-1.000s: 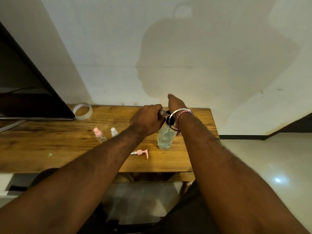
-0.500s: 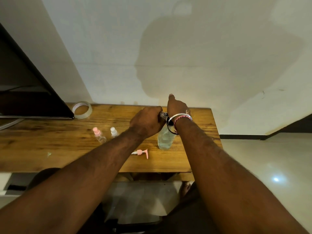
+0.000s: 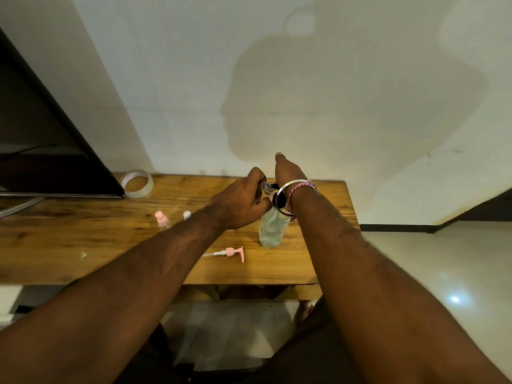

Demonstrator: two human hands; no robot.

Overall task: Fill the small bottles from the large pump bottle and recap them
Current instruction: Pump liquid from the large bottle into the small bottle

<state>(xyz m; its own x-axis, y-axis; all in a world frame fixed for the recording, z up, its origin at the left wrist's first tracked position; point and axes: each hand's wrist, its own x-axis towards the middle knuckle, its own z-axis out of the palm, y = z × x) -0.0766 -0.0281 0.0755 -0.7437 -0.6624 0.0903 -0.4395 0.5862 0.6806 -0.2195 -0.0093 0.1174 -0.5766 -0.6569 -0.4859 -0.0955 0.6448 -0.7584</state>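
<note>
Open wooden bench (image 3: 69,245) front-left. Obstacles: pink-capped small bottle (image 3: 160,219) & white-capped small bottle (image 3: 186,215) mid-bench, loose pink pump head (image 3: 231,252) near front edge, clear tape roll (image 3: 137,183) at back by black monitor (image 3: 50,151).

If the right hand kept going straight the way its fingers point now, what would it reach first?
Probably the wall. The right hand points away from the person, past the table's far edge, over the large bottle, with nothing visible between fingertip and wall. Depth is hard to judge from this one view.

clear large bottle (image 3: 271,231) upright, pink-capped small bottle (image 3: 160,218) standing
</note>
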